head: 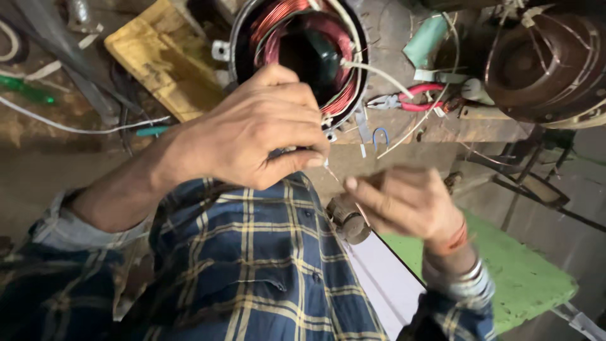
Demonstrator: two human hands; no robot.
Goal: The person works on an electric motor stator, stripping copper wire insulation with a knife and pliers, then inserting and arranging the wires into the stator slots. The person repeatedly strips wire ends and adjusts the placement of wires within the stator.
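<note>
Left hand (pixel 265 129) is pinched shut on a thin wire (pixel 329 169) just below the motor stator (pixel 303 50) with copper windings. Right hand (pixel 404 202), blurred, is half-curled; its grip cannot be told. The wire looks light, springy and kink-prone, best held near its end.

A single view comes from a camera worn on the person's head, looking steeply down over the blue and yellow checked shirt front (pixel 265 271) onto the cluttered brown wooden table (pixel 44 132). It sits very near: the two hands fill the middle, the round copper-wound motor stator (pixel 297 44) lies just beyond, cropped by the top edge. The frame looks tilted.
</note>
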